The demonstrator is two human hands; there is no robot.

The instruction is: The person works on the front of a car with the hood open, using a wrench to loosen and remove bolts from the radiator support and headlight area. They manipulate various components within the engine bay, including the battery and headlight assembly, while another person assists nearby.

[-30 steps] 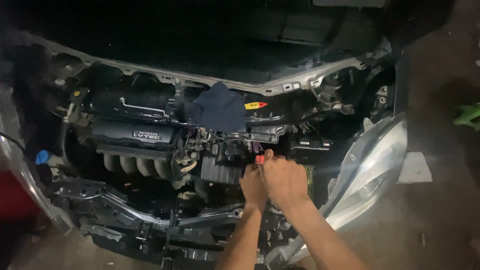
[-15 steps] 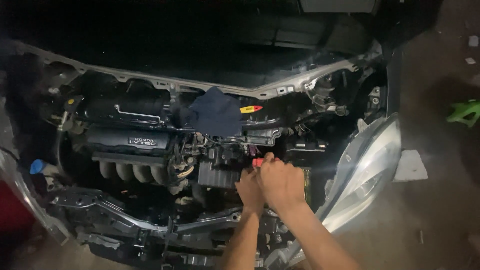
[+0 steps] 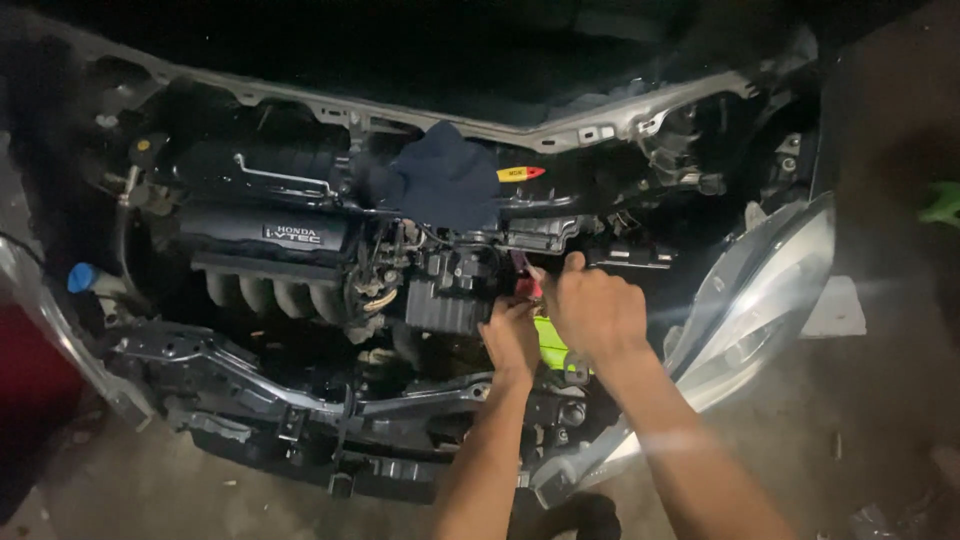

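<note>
Both of my hands reach into an open car engine bay. My right hand [image 3: 597,308] is closed around a red-handled tool [image 3: 529,283], whose tip points toward the black engine parts [image 3: 450,290] at the middle. My left hand [image 3: 512,340] sits just below and left of it, fingers curled against the same spot; whether it grips anything is hidden. A bright yellow-green object [image 3: 551,340] shows between the two wrists. A dark blue rag [image 3: 440,180] lies on top of the engine behind them.
The intake manifold [image 3: 270,290] and a black engine cover [image 3: 265,235] fill the left side. A loose headlight [image 3: 760,300] hangs at the right. The bare front crossmember [image 3: 250,375] runs below. A blue cap [image 3: 80,277] sits far left. Concrete floor lies underneath.
My hands have stayed at the same spot in the engine bay, with only slight shifts. The view has drifted a little.
</note>
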